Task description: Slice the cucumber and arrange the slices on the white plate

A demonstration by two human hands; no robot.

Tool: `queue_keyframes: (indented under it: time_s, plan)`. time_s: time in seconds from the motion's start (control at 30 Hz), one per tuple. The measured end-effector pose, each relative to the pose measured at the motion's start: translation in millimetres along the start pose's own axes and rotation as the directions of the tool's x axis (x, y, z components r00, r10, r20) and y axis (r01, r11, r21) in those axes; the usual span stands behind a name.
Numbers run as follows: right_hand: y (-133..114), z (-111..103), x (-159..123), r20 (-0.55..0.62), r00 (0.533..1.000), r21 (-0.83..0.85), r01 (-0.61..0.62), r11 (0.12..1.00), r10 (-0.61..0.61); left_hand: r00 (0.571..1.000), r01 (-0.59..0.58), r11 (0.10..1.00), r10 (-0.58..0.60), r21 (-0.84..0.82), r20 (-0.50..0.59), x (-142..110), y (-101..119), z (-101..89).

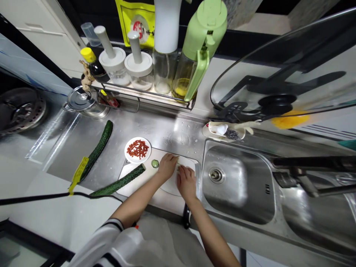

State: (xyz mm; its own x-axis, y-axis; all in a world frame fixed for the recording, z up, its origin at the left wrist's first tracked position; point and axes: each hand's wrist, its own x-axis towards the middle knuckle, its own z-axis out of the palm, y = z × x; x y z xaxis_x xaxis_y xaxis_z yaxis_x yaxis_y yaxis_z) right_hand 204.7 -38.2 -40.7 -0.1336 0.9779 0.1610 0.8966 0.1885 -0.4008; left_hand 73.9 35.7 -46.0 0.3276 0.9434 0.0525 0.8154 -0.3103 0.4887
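Note:
My left hand [168, 166] and my right hand [187, 182] are close together over a white oval plate [169, 191] on the pale cutting board [133, 187]. Both have bent fingers, and a small pale-green bit shows between their fingertips, too small to name. Left of my left hand lies a cucumber end piece [155, 163]. A cut cucumber [119, 182] lies across the board's left edge, its cut end towards my hands. Behind it stands a white dish [125, 155] of small red pieces [138, 148]. At the board's front right a knife's black handle [186, 217] sticks out.
A whole cucumber [100, 146] lies on the steel counter at left, near a yellow tag [78, 173] on a black cord. To the right is the sink [236, 200] with a faucet [306, 181]. Seasoning jars [139, 70] and an oil bottle [198, 48] stand on the rack behind.

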Motion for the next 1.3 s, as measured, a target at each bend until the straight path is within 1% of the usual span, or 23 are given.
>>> queue_keyframes:
  time_s: [0.1,0.17,0.3,0.53,0.73,0.83,0.93,1.0,1.07,1.1,1.13,1.2,1.3]
  plan:
    - [-2.1,4.6,-6.4,0.044,0.999,-0.094,0.017,0.995,-0.013,1.0,-0.012,1.0,0.012,0.012,0.005,-0.8,-0.1,-0.4]
    - [-2.2,6.9,-8.4,0.072,0.997,-0.123,0.018,0.992,-0.009,1.0,-0.025,1.0,0.025,0.019,0.005,-0.5,0.0,-0.6]
    - [-1.4,8.6,-9.7,0.086,0.996,-0.131,0.018,0.991,-0.007,0.999,-0.052,0.998,0.052,0.03,0.0,0.1,-0.2,0.5]
    - [-2.7,8.1,-10.1,0.101,0.995,-0.153,0.01,0.988,0.006,0.998,-0.061,0.998,0.062,0.033,-0.012,0.3,0.1,2.4]
    - [-3.7,6.8,-10.0,0.102,0.995,-0.15,0.008,0.989,0.008,0.999,-0.048,0.999,0.047,-0.015,-0.019,0.8,4.2,-1.7]
    - [-4.9,3.5,-10.5,0.086,0.996,-0.132,0.005,0.991,0.007,0.999,0.006,0.998,-0.009,-0.064,-0.053,-8.7,2.9,-12.1]
    - [-6.2,-0.7,-12.6,0.063,0.998,-0.097,-0.007,0.995,0.013,0.988,0.118,0.99,-0.124,-0.076,-0.094,-27.6,-5.4,-31.6]
    - [-6.9,-2.5,-15.2,0.06,0.998,-0.076,-0.021,0.997,0.026,0.968,0.219,0.975,-0.223,-0.043,-0.112,-41.4,-13.5,-46.9]
    - [-7.5,-2.8,-18.8,0.06,0.997,-0.061,-0.036,0.997,0.04,0.933,0.347,0.937,-0.339,0.048,-0.123,-52.5,-21.2,-60.3]
    - [-7.8,-2.4,-20.7,0.061,0.997,-0.055,-0.041,0.998,0.044,0.918,0.389,0.916,-0.378,0.092,-0.122,-56.4,-24.5,-65.5]
    - [-8.1,-1.9,-22.6,0.062,0.997,-0.05,-0.044,0.998,0.047,0.911,0.408,0.904,-0.396,0.127,-0.114,-59.2,-27.2,-69.5]
    - [-9.0,-0.9,-25.9,0.068,0.997,-0.043,-0.045,0.998,0.048,0.912,0.409,0.897,-0.398,0.166,-0.094,-61.9,-31.2,-73.5]
    - [-10.8,-1.3,-29.1,0.073,0.997,-0.039,-0.037,0.999,0.04,0.92,0.392,0.9,-0.383,0.191,-0.083,-62.0,-34.8,-71.8]
